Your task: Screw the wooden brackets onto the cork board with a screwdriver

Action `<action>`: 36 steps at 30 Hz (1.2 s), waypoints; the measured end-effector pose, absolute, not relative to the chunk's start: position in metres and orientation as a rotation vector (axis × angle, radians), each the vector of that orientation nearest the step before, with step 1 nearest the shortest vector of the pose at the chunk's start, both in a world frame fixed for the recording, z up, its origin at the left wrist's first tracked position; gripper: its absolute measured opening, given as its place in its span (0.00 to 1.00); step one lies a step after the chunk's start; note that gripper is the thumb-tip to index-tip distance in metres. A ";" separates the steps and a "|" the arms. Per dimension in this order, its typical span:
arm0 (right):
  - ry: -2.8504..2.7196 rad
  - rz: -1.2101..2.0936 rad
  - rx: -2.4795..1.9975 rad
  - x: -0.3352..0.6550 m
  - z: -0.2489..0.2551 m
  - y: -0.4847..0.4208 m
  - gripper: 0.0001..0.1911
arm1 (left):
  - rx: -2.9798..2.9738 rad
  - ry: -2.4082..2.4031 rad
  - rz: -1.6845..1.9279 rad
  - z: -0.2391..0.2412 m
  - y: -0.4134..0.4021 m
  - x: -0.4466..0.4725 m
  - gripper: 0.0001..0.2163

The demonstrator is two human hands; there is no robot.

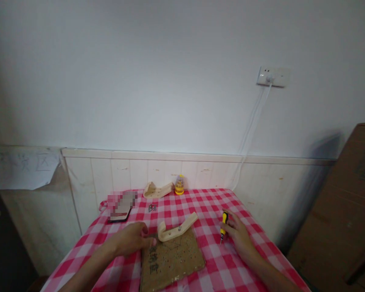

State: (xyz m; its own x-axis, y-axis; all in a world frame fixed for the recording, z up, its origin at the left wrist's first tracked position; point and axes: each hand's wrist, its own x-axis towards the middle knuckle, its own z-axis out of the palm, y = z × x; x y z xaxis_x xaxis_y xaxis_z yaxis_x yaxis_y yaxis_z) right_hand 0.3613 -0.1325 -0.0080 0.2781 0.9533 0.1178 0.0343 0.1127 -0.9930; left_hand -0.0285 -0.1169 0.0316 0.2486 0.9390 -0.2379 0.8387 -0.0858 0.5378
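Note:
Pinched in my right hand [235,233] is a yellow and black screwdriver [224,224], its metal tip pointing down over the tablecloth. My left hand [134,240] hovers at the upper left edge of a brown cardboard sheet [173,261] with dark handwriting and many small marks. Its thumb and fingers are apart and nothing shows between them. A pale, hook-shaped wooden piece [178,230] with screw spots lies across the top of the cardboard, just right of my left hand. Some small metal pieces [152,208] lie farther back.
Against the wall stand another pale wooden piece [158,190] and a yellow-based screwdriver bit holder [179,185]. A dark-edged flat device [123,207], partly blurred, lies at the back left. The table wears a red checked cloth [213,198]. A large cardboard box [337,211] leans at right.

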 end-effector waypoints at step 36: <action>-2.135 0.459 -1.531 0.302 0.004 -0.042 0.06 | 1.562 1.328 0.423 0.012 -0.066 -0.014 0.16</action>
